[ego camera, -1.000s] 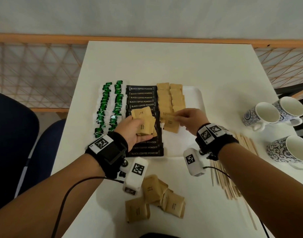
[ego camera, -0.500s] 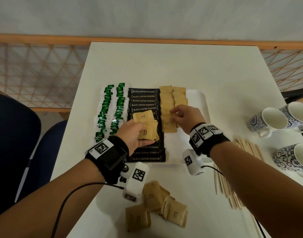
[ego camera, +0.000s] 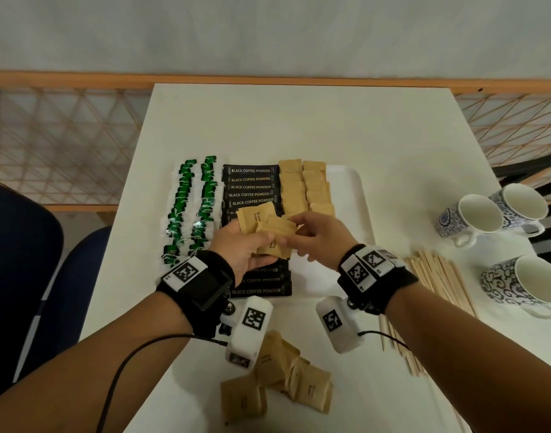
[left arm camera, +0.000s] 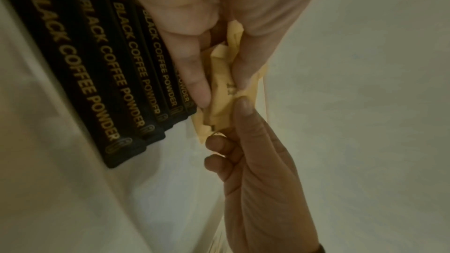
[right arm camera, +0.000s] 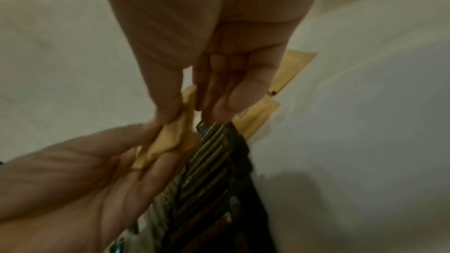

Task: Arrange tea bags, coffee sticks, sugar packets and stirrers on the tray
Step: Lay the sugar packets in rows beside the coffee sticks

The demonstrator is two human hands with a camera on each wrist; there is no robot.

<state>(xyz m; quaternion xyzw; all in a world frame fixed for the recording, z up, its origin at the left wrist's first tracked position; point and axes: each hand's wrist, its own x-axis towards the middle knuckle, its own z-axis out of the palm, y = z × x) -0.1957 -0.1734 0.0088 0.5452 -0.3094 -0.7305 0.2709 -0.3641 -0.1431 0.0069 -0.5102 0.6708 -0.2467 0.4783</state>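
On the white table (ego camera: 299, 126) we see the tray (ego camera: 352, 195) (coffee sticks (ego camera: 252, 182) lined up), above it our left hand (ego camera: 240, 248) gripping a bunch of sugar packets (ego camera: 268, 226), our right hand (ego camera: 318, 235) pinching one packet.

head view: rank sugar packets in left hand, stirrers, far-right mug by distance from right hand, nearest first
1. Sugar packets in the left hand: the right hand pinches one of them, so in contact.
2. Stirrers: on the table to the right, beside the right wrist.
3. Far-right mug: past the stirrers, at the table's right edge.
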